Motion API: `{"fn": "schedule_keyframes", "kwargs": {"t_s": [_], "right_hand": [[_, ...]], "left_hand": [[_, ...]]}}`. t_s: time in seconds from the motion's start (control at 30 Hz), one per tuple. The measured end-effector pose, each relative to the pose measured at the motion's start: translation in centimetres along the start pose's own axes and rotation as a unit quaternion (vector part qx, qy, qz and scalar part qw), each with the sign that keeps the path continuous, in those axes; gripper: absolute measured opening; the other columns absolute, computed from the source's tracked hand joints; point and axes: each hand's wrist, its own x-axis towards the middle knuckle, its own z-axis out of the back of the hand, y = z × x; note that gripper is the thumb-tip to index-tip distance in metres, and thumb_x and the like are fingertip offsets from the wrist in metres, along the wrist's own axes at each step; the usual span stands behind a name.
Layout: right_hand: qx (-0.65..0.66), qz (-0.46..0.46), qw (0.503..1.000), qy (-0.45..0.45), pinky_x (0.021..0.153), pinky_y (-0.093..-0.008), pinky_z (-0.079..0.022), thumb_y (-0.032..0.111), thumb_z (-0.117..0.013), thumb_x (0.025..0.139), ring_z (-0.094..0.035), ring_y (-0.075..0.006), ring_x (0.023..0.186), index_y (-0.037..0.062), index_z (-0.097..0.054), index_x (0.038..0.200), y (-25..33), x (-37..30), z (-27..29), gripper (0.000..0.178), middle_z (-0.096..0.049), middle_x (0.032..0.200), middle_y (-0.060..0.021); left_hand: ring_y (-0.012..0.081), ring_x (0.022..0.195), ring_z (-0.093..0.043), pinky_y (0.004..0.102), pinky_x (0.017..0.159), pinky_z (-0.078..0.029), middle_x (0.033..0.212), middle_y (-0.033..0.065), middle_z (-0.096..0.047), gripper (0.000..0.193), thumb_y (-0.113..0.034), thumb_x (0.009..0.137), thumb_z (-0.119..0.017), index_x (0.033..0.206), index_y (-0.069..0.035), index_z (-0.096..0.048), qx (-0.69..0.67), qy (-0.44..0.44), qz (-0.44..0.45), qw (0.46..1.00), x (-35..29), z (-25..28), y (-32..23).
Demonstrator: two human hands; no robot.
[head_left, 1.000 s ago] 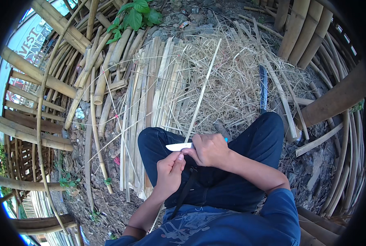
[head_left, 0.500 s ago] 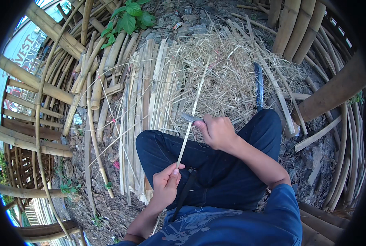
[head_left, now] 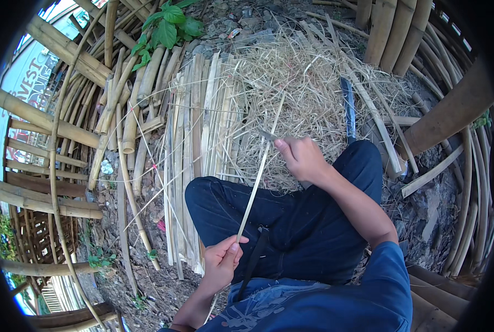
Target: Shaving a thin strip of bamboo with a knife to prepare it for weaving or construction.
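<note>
A long, thin bamboo strip (head_left: 252, 195) slants up and away from my lap toward a heap of shavings. Its near part is pinched between the thumb and fingers of my left hand (head_left: 223, 259). My right hand (head_left: 303, 159) is closed round a small knife; the handle is hidden in the fist. The knife's short grey blade (head_left: 267, 135) points left and lies across the strip, and my right thumb presses close to it. Beyond the knife, the strip's far end reaches over the pale bamboo shavings (head_left: 296, 88).
Split bamboo slats (head_left: 194, 127) lie side by side left of the shavings. A dark, flat tape-wrapped length (head_left: 348, 110) rests by my right knee. Thick bamboo poles (head_left: 451, 113) stand at right; a bamboo frame (head_left: 42, 119) rises at left. A leafy plant (head_left: 168, 30) grows at the far left.
My right hand and the knife have slid forward along the strip, away from my left hand. The left hand has dropped slightly nearer my body, still pinching the strip.
</note>
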Motion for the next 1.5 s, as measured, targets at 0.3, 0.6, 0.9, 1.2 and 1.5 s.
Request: {"fn": "schedule_keyframes", "kwargs": {"t_s": [0.3, 0.6, 0.9, 1.2, 1.5], "right_hand": [[-0.07, -0.079, 0.994, -0.039, 0.061, -0.0509, -0.05, 0.042, -0.037, 0.1, -0.063, -0.043, 0.062, -0.0019, -0.064, 0.08, -2.8, 2.4, 2.3, 0.056, -0.061, 0.061, -0.0232], [-0.104, -0.111, 0.983, -0.106, 0.07, -0.0514, -0.049, 0.045, -0.036, 0.1, -0.064, -0.0448, 0.071, -0.004, -0.065, 0.081, -4.2, 2.9, 2.5, 0.06, -0.062, 0.066, -0.0266], [0.371, -0.187, 0.903, -0.108, 0.047, -0.025, -0.026, 0.055, -0.045, 0.097, -0.03, -0.0046, 0.049, 0.0016, -0.065, 0.077, -0.7, -0.3, -0.2, 0.06, -0.032, 0.051, 0.0072], [0.564, -0.108, 0.818, 0.024, 0.039, -0.0206, -0.023, 0.034, -0.051, 0.1, -0.029, -0.0036, 0.041, 0.0044, -0.054, 0.088, 2.2, -1.6, -2.3, 0.032, -0.034, 0.053, 0.007], [0.254, -0.037, 0.966, -0.014, 0.055, -0.0376, -0.04, 0.041, -0.037, 0.102, -0.051, -0.0226, 0.054, 0.0013, -0.058, 0.081, 3.0, -4.2, -3.3, 0.049, -0.049, 0.057, -0.0104]], "left_hand": [[0.0029, 0.052, -0.033, 0.0191, 0.045, -0.026, 0.066, -0.0005, -0.045, 0.024, -0.008, 0.101, -0.045, 0.114, 0.006, -0.06, 0.026, -0.004, 0.029, 0.999, -1.1, 0.7, 0.8], [0.0028, 0.052, -0.035, 0.0186, 0.046, -0.026, 0.064, -0.001, -0.046, 0.022, -0.007, 0.099, -0.047, 0.11, 0.005, -0.062, 0.049, -0.005, 0.01, 0.999, -2.4, 2.1, 2.2], [0.0022, 0.053, -0.037, 0.0185, 0.047, -0.028, 0.065, -0.0019, -0.048, 0.022, -0.008, 0.1, -0.048, 0.111, 0.001, -0.064, 0.096, -0.064, -0.001, 0.993, -1.5, 2.6, 3.4], [0.0058, 0.06, -0.047, 0.0192, 0.052, -0.035, 0.076, 0.003, -0.057, 0.022, -0.008, 0.099, -0.051, 0.112, 0.004, -0.064, 0.102, -0.022, -0.056, 0.993, 1.6, 0.3, 2.0], [0.0042, 0.056, -0.04, 0.019, 0.045, -0.028, 0.079, 0.0042, -0.055, 0.023, -0.011, 0.099, -0.051, 0.11, 0.006, -0.062, -0.278, 0.038, 0.033, 0.959, 5.5, -1.0, -0.4]]}}
